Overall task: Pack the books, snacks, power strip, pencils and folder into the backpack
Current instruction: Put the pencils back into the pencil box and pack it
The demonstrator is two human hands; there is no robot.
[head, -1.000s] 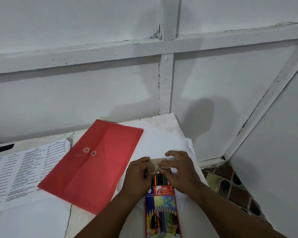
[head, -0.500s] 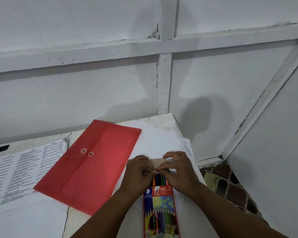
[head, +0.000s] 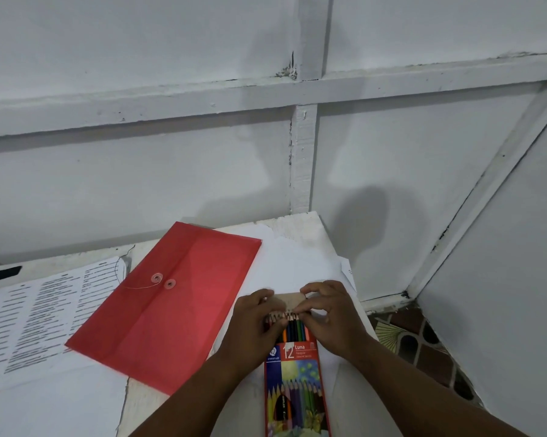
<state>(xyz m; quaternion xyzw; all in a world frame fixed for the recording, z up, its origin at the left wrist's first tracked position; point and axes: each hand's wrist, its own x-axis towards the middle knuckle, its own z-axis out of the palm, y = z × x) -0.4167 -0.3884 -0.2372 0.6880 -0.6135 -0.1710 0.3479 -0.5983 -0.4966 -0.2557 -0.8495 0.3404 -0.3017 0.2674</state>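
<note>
Pencil box (head: pixel 296 389) flat on white paper (head: pixel 285 266) at right end of bench (head: pixel 303 222), long axis running away from the camera, near end cut off by the frame edge. Slim rectangular carton, printed card, red border round a picture of a fanned row of coloured pencils. Far end open: brown unprinted flap (head: pixel 289 299) folded back, raw card inside showing. Pencils (head: pixel 292 328) protruding from the open end, tips pointing to the wall; orange, blue, black, green and pink shafts visible, sharpened wooden tips in a row.

Left hand (head: pixel 255 323) at the left of the open end, fingers curled over the pencil tips, thumb against the flap; grip grasping the pencils and box mouth. Right hand (head: pixel 329 313) at the right, thumb and forefinger pinching the flap edge just above the tips; grip grasping the flap.

Legible on box: large white "12", "Luna", and "STAEDTLER" under a white logo on a blue panel. Smaller lines below "Luna" too fine to read.

Red folder (head: pixel 168 304) well left of the box, lying at an angle on the bench, apart from both hands. Thin translucent plastic, rectangular envelope type, flap crease visible, two clear round buttons with a thin string between. Printed sheet (head: pixel 35 316) to its left, partly under the folder's corner, dense columns of text blurred, unreadable.

Bench top white, chipped at the far edge. Wall (head: pixel 203 171) behind of white-painted panels with raised battens, paint cracked at joints. Patterned tile floor (head: pixel 423 348) at lower right.
</note>
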